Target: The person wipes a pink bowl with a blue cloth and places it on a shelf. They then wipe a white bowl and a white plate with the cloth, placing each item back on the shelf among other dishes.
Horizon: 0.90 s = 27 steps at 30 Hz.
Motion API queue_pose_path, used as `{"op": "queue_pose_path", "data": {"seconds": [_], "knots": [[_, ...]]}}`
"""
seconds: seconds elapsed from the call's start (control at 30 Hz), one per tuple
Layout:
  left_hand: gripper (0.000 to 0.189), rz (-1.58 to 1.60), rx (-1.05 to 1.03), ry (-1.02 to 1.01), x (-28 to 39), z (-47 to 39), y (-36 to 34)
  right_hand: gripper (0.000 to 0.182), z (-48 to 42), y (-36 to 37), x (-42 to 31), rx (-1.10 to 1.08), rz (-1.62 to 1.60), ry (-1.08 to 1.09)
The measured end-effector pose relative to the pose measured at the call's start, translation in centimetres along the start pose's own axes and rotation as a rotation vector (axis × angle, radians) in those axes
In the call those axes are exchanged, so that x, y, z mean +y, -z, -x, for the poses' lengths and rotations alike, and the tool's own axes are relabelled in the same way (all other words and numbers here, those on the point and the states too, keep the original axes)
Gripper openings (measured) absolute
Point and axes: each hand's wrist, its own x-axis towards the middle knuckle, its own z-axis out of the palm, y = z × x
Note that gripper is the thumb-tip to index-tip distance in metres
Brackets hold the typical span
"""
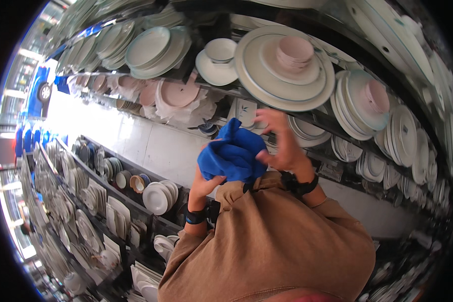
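Observation:
My left hand (205, 182) grips a bunched blue cloth (232, 153), its thumb on the near edge. My right hand (281, 141) is spread at the cloth's right side, slightly blurred; its thumb is near or against the cloth, and whether it touches cannot be told. Beyond the hands, a shelf bears large round plates with blue rims (249, 83), with a stack of pink bowls (295, 51) on top. A small white bowl (221, 50) on a plate stands to their left. Whatever the cloth may wrap is hidden.
Pink bowls in white wrapping (179, 94) lie on a lower shelf. At the left, another rack holds stacked white plates (160, 198) and small bowls. Plates with pink bowls (377, 95) stand at the right. A pale tiled floor (166, 147) runs between the racks.

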Motion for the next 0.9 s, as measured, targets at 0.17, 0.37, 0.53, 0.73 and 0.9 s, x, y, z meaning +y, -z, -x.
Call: {"op": "queue_pose_path", "data": {"seconds": [0.17, 0.37, 0.53, 0.73, 0.9], "knots": [[0.085, -0.005, 0.054, -0.059, 2.0, 1.6, 2.3, 0.115, -3.7, -7.9, -3.1, -0.444, -0.192, -0.028], [0.104, -0.092, 0.031, 0.073, 2.9, 2.8, 7.6, 0.115, -7.2, -13.4, -3.0, -0.65, -0.142, -0.096], [0.111, -0.06, -0.074, 0.052, 4.4, 0.8, 12.0, 0.085, -9.1, -15.8, -3.6, -0.509, -0.12, -0.179], [0.111, -0.088, -0.249, -0.046, 6.6, -4.2, 14.6, 0.078, -8.1, -14.3, -3.9, -0.112, 0.021, -0.325], [0.063, -0.32, -0.207, -0.043, 4.4, -9.8, 16.5, 0.076, -4.3, -12.9, -3.7, 0.12, 0.156, -0.449]]}}
